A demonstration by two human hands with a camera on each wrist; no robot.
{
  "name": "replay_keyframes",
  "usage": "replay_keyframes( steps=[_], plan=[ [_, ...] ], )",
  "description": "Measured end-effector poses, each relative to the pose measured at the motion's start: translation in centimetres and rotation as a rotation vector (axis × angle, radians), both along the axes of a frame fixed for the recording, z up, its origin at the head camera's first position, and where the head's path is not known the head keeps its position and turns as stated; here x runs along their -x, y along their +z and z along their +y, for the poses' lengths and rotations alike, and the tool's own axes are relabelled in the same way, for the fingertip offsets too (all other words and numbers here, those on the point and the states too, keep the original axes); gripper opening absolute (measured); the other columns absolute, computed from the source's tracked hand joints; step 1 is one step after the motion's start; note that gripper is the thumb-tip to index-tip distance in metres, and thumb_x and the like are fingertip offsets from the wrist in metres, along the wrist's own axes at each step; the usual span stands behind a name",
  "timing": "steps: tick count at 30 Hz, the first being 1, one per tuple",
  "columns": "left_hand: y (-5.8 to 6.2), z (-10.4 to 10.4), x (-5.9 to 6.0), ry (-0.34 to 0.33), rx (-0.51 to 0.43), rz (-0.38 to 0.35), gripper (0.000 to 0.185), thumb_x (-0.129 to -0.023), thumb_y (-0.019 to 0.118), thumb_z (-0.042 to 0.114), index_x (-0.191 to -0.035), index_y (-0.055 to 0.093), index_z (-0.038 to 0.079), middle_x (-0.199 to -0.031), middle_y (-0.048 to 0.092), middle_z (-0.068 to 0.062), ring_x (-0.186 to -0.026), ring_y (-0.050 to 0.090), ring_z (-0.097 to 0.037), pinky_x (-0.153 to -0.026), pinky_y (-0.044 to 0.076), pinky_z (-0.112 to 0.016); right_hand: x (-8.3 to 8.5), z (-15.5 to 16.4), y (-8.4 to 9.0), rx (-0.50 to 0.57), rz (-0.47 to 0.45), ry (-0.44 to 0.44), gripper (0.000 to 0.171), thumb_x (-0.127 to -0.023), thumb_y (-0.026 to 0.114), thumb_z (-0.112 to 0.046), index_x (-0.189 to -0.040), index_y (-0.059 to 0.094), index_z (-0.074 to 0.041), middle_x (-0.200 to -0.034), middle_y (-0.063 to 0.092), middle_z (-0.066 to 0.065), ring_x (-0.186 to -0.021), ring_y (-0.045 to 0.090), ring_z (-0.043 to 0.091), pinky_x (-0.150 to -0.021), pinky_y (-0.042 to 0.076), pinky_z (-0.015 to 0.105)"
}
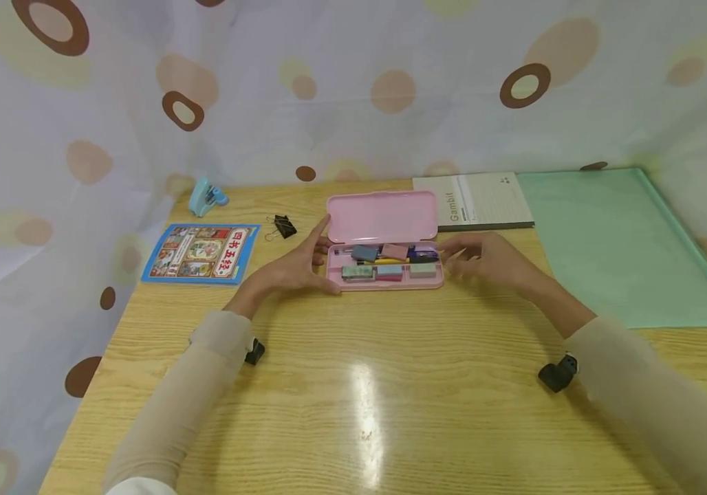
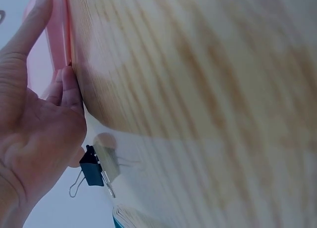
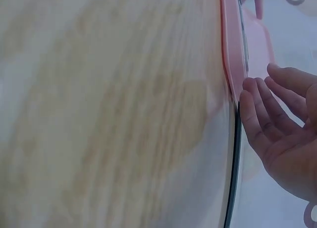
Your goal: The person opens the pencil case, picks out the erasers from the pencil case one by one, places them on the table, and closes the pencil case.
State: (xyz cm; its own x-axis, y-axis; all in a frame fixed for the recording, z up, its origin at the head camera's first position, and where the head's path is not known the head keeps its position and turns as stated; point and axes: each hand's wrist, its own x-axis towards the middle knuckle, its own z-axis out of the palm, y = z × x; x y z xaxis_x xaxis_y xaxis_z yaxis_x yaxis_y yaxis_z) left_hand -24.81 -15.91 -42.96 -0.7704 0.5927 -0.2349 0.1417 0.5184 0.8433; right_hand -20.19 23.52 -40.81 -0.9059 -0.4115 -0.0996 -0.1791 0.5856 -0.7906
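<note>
The box [image 1: 384,286] is touched by the spread left hand [image 1: 300,267]; the right hand [image 1: 483,260] is spread too. Fingers [image 1: 319,232] might be pinched if the lid [image 1: 382,217] is knocked.

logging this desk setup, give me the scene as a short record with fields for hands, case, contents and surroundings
case: pink pencil case, lid open, on wooden table
contents: five eraser-like blocks, several pens
hands: left hand at the case's left end, right hand at its right end
left of case: black binder clip, blue-edged book, light-blue desk tool
right of case: notebook, green mat
</note>
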Motion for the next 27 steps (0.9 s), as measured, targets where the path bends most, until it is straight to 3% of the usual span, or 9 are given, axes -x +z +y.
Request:
replay_keyframes(
  steps=[9,17,22,27],
  plan=[
    [-0.1,0.0,-0.2,0.003,0.008,0.007,0.136,-0.083,0.09,0.022,-0.164,-0.018,0.038,-0.16,0.029,-0.015,-0.143,0.04,-0.031,-0.12,0.034,-0.045,-0.5,-1.7,-0.7,0.03,-0.035,-0.007,0.035,-0.096,0.076,-0.011,-0.13,0.071,-0.005,-0.124,0.068,0.017,-0.099,0.062,0.028,-0.068,0.054,0.029],
    [-0.2,0.1,-0.2,-0.001,0.006,0.016,0.137,-0.082,0.091,0.021,-0.165,-0.017,0.036,-0.16,0.029,-0.014,-0.142,0.04,-0.031,-0.119,0.035,-0.046,-0.2,-2.9,-1.2,-0.053,0.022,-0.048,0.028,-0.092,0.08,-0.012,-0.119,0.077,-0.008,-0.109,0.064,0.012,-0.088,0.053,0.023,-0.074,0.044,0.033],
    [-0.4,0.1,0.1,0.001,0.0,0.015,0.137,-0.082,0.091,0.022,-0.165,-0.016,0.036,-0.16,0.03,-0.014,-0.139,0.041,-0.03,-0.119,0.036,-0.046,0.0,-3.2,-1.4,-0.048,0.073,-0.045,0.021,-0.09,0.081,-0.009,-0.111,0.08,-0.008,-0.1,0.063,0.01,-0.083,0.051,0.023,-0.07,0.044,0.032],
    [-0.4,-0.1,0.2,0.009,0.002,0.008,0.137,-0.082,0.091,0.021,-0.164,-0.016,0.038,-0.159,0.029,-0.014,-0.139,0.04,-0.03,-0.119,0.035,-0.047,-0.1,-3.1,-1.0,-0.064,0.077,-0.05,0.021,-0.091,0.081,-0.012,-0.112,0.08,-0.012,-0.101,0.065,0.008,-0.086,0.055,0.023,-0.072,0.045,0.033]
  ],
)
